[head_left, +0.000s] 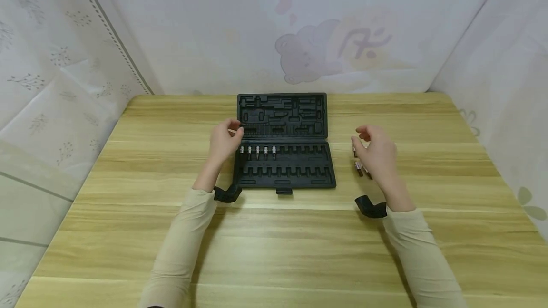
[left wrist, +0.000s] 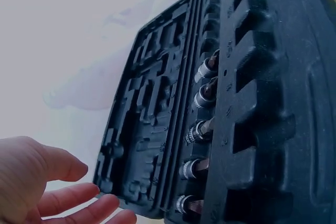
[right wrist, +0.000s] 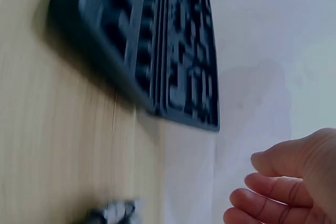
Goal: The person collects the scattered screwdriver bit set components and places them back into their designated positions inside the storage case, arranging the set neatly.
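Observation:
A black plastic tool case (head_left: 295, 164) lies unfolded on the table, its moulded lid (head_left: 274, 129) towards the back wall. Several silver bit sockets (head_left: 258, 151) stand in a row at the left of the case's upper slots. My left hand (head_left: 224, 140) hovers at the case's left edge, thumb and fingers apart, holding nothing; in the left wrist view the left fingers (left wrist: 79, 200) overlap the lid's corner. To the right of the case, my right hand (head_left: 377, 150) is above several loose bit sockets (head_left: 358, 169), partly hiding them. Its fingers are loosely bent and grip nothing.
The wood-grain table (head_left: 282, 246) runs up to a pale printed cloth (head_left: 214, 27) behind, with more cloth at both sides. A latch (head_left: 284, 191) juts from the case's front edge. Black wrist mounts (head_left: 370, 207) stick out from both sleeves.

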Demonstrator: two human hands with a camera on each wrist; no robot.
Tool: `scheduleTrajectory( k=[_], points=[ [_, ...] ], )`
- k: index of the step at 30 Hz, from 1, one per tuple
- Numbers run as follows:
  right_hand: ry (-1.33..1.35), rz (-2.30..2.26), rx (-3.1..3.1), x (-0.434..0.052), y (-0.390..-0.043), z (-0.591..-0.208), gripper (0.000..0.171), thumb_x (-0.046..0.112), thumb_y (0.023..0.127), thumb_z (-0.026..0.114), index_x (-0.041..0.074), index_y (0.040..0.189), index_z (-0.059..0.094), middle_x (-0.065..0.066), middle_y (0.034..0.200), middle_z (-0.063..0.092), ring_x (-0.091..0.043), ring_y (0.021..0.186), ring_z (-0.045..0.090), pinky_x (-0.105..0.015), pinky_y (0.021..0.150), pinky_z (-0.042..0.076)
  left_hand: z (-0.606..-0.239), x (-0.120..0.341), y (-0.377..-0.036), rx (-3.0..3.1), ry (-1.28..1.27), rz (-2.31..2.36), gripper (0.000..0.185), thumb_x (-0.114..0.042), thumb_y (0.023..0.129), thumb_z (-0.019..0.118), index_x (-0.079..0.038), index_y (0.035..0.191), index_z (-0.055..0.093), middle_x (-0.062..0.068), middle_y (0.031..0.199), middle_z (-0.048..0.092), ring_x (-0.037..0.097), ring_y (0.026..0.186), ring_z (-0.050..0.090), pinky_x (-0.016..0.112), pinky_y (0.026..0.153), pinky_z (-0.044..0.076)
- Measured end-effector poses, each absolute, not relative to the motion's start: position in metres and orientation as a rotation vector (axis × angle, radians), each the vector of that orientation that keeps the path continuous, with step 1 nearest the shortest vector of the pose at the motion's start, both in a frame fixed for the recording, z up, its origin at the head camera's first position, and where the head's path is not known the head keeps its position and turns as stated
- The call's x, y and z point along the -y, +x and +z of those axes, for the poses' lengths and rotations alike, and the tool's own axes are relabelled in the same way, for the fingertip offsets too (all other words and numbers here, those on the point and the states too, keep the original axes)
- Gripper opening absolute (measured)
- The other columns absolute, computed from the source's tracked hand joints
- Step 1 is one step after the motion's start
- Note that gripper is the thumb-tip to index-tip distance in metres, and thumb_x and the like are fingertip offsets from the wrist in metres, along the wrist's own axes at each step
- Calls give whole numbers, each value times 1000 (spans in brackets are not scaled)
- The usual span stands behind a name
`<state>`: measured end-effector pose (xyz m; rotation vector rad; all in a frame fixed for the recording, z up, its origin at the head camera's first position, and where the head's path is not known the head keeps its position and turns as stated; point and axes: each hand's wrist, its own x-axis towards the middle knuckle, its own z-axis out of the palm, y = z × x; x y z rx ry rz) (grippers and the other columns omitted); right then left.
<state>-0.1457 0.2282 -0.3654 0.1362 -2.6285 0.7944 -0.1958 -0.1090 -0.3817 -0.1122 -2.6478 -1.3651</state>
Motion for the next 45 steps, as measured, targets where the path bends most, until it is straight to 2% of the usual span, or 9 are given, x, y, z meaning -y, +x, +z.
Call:
scheduleTrajectory(
  k=[5, 9, 15, 20, 24, 27, 37, 45],
  points=[
    [72, 802, 2650, -249, -146, -368, 18, 6, 88, 60, -9, 98, 63, -25, 84, 63, -38, 77, 59, -49, 68, 44, -386, 115, -199, 2629, -35, -1468, 22, -4, 90, 56, 10, 106, 62, 24, 95, 63, 36, 83, 62, 41, 75, 52],
    [-24, 817, 2685, -267, -148, -372, 18, 7, 88, 59, -9, 96, 62, -24, 83, 63, -34, 74, 58, -40, 66, 42, -391, 119, -201, 2633, 14, -1480, 20, -2, 89, 56, 10, 103, 62, 23, 92, 62, 36, 81, 63, 37, 71, 54],
    [-111, 829, 2720, -289, -149, -378, 16, 6, 86, 60, -9, 91, 63, -22, 81, 62, -28, 70, 54, -27, 61, 38, -398, 123, -204, 2668, 106, -1531, 20, -3, 89, 56, 10, 104, 62, 23, 94, 63, 32, 82, 64, 23, 60, 52],
    [-174, 841, 2801, -303, -151, -384, 17, 9, 87, 62, -8, 87, 63, -18, 75, 61, -22, 63, 52, -29, 57, 39, -402, 124, -206, 2703, 195, -1593, 20, -5, 90, 58, 8, 105, 64, 21, 96, 63, 23, 73, 61, 18, 54, 49],
    [-239, 841, 2881, -310, -154, -387, 20, 13, 88, 64, -7, 86, 63, -15, 73, 61, -17, 58, 51, -28, 53, 41, -406, 125, -208, 2733, 225, -1639, 21, -5, 91, 58, 8, 106, 64, 21, 98, 63, 19, 72, 59, 23, 59, 53],
    [-266, 823, 2918, -312, -157, -389, 23, 15, 88, 65, -7, 85, 63, -14, 71, 62, -15, 55, 52, -29, 53, 41, -408, 126, -209, 2750, 216, -1650, 23, -5, 91, 58, 9, 108, 63, 23, 100, 63, 21, 74, 60, 27, 63, 55],
    [-315, 776, 3023, -312, -162, -391, 29, 21, 86, 67, -6, 80, 64, -15, 74, 62, -29, 71, 53, -30, 56, 40, -408, 125, -210, 2792, 210, -1651, 25, -4, 91, 59, 8, 112, 62, 24, 103, 63, 23, 78, 61, 28, 65, 55],
    [-332, 730, 3127, -313, -168, -388, 29, 24, 84, 66, -4, 76, 67, -15, 77, 63, -33, 77, 54, -39, 62, 42, -410, 126, -212, 2794, 186, -1657, 25, -3, 90, 59, 8, 112, 62, 23, 101, 64, 16, 68, 59, 25, 62, 53]
  ],
)
